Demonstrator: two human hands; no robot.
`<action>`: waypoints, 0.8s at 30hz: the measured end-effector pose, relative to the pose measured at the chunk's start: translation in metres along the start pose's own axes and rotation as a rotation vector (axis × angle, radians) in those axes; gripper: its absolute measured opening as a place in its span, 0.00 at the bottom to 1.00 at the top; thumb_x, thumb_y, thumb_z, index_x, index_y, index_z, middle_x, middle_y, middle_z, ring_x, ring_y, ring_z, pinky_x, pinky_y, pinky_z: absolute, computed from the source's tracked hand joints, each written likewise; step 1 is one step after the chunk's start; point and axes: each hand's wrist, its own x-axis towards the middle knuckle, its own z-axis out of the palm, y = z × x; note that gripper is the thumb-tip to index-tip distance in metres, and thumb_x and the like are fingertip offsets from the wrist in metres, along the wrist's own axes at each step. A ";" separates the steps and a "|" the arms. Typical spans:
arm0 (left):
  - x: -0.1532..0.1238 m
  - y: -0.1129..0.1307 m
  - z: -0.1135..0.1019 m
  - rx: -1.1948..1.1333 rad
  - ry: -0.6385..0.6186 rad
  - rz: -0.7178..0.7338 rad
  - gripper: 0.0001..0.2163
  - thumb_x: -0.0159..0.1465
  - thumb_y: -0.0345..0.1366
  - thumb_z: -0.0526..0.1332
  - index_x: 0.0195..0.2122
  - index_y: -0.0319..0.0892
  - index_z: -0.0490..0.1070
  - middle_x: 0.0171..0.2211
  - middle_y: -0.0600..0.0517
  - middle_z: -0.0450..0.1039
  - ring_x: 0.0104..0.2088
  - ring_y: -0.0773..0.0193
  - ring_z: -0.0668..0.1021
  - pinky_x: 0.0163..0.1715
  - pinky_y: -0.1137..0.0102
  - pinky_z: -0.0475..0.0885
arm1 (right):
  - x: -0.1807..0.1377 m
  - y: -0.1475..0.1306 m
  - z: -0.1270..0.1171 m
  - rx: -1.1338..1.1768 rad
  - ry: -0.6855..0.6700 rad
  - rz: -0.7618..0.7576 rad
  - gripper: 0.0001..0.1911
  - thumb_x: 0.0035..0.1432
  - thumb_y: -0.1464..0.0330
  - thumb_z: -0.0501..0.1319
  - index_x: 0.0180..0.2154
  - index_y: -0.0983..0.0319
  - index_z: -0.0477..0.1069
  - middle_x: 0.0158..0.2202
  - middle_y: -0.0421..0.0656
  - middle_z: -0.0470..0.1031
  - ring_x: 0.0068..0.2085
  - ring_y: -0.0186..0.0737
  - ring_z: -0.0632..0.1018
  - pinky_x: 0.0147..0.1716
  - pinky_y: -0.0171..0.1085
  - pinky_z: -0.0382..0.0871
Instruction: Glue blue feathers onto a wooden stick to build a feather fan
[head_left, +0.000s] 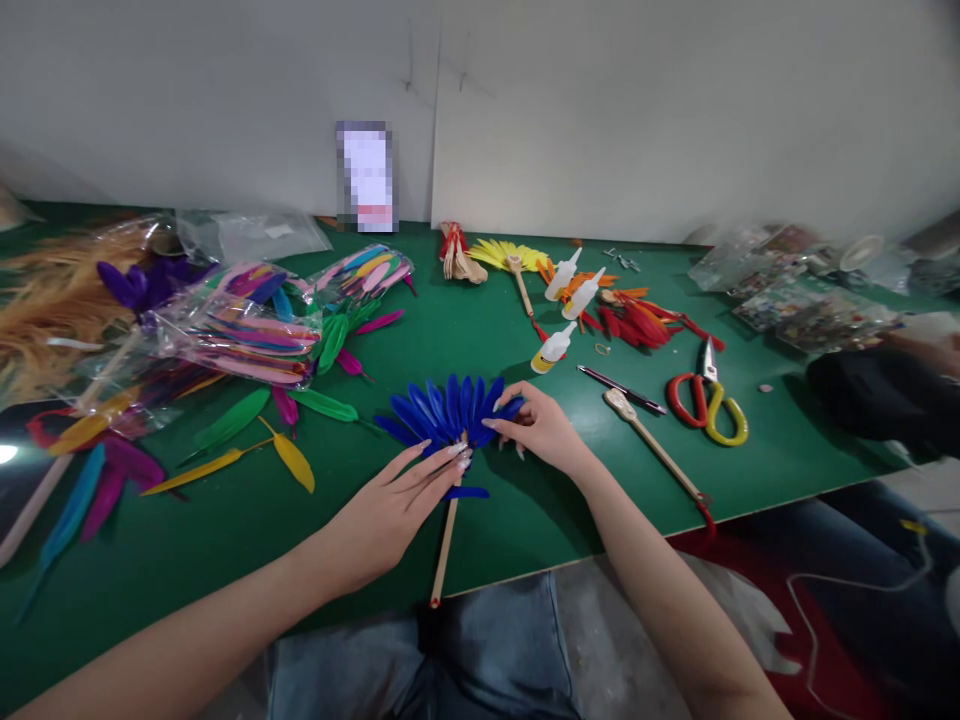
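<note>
A fan of blue feathers (439,408) on a slim wooden handle (445,545) lies in front of me at the table's near edge. My left hand (390,505) rests with fingers stretched out over the fan's base, which they partly hide. At the fan's right side, my right hand (541,428) pinches a blue feather (510,408) between thumb and fingers. A loose-looking blue feather (466,492) lies across the handle just below my left fingertips.
Bagged coloured feathers (240,335) and loose yellow feathers (294,460) lie left. Beyond the fan are glue bottles (553,348), a yellow feather fan (510,255) and red feathers (637,322). Scissors (705,400), a pen (622,390) and a bare wooden stick (664,455) lie right. A phone (366,178) leans on the wall.
</note>
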 end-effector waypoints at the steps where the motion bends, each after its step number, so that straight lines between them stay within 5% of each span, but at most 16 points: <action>1: 0.000 0.000 0.000 -0.002 0.000 -0.002 0.28 0.58 0.19 0.47 0.62 0.31 0.52 0.62 0.44 0.58 0.66 0.60 0.51 0.63 0.60 0.52 | 0.000 0.000 0.000 0.003 0.000 0.001 0.18 0.49 0.59 0.67 0.35 0.58 0.61 0.18 0.34 0.73 0.13 0.29 0.67 0.11 0.28 0.62; 24: -0.001 0.000 -0.002 -0.009 0.008 0.002 0.30 0.57 0.18 0.47 0.63 0.32 0.50 0.62 0.43 0.59 0.66 0.60 0.50 0.64 0.60 0.51 | -0.001 -0.004 0.001 0.030 0.000 0.002 0.16 0.51 0.60 0.66 0.37 0.59 0.63 0.17 0.34 0.71 0.15 0.32 0.71 0.11 0.28 0.63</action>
